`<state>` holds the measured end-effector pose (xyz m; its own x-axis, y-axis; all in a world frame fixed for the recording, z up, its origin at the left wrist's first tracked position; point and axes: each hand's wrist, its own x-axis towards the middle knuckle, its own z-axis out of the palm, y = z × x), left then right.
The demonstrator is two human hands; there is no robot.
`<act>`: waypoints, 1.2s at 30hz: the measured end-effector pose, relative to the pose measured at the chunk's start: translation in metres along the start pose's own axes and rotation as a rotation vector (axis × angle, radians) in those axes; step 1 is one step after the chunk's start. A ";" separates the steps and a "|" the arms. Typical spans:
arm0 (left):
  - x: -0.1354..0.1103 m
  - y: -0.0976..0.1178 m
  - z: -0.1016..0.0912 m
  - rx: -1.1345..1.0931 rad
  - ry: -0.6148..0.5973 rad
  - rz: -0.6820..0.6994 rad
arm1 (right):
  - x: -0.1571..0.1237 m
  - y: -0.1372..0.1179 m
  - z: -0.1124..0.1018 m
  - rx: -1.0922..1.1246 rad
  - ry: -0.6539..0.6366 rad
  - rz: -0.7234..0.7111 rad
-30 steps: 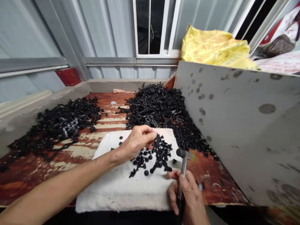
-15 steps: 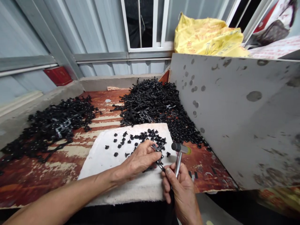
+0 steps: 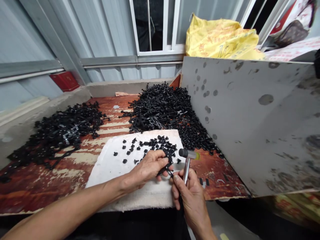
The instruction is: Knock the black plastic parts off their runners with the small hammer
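My left hand (image 3: 152, 165) is closed on a strip of small black linked pieces (image 3: 170, 165), above the white cloth (image 3: 110, 180). My right hand (image 3: 192, 196) wraps round a small hammer (image 3: 188, 154) with a metal shaft, a black face and a yellow-green face, its head pointing up. The thumb and finger of that hand also meet the near end of the linked strip, so it spans both hands. Loose black round-headed studs (image 3: 160, 143) lie on the cloth beyond my left hand. My fingers partly cover the strip.
A large heap of black pieces (image 3: 160, 103) lies at the back, and a pile of black linked strips (image 3: 67, 130) at the left. A grey board (image 3: 240, 133) walls off the right side of the worn red-brown table (image 3: 30, 196). A yellow bag (image 3: 220, 38) sits behind the board.
The hammer and my right hand have shifted slightly left and up. My left hand still grips the strip, with its fingers a little moved. The camera view has shifted slightly.
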<state>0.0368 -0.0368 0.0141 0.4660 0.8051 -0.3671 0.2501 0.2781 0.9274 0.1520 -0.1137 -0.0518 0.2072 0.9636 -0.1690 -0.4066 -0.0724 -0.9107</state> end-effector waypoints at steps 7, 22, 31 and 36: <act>-0.004 0.004 -0.015 0.105 0.063 0.118 | 0.001 0.006 -0.007 -0.026 -0.066 0.004; -0.083 -0.050 -0.090 -0.022 0.491 -0.133 | -0.006 -0.006 -0.015 -0.169 -0.063 0.023; -0.063 -0.046 -0.111 0.004 0.425 -0.170 | -0.008 0.001 -0.004 -0.150 0.061 -0.053; -0.060 -0.054 -0.115 -0.070 0.407 -0.132 | -0.006 0.002 -0.005 -0.193 0.065 -0.056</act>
<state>-0.1018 -0.0399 -0.0054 0.0573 0.8973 -0.4377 0.2209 0.4162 0.8820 0.1544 -0.1209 -0.0549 0.2842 0.9494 -0.1340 -0.2162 -0.0727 -0.9736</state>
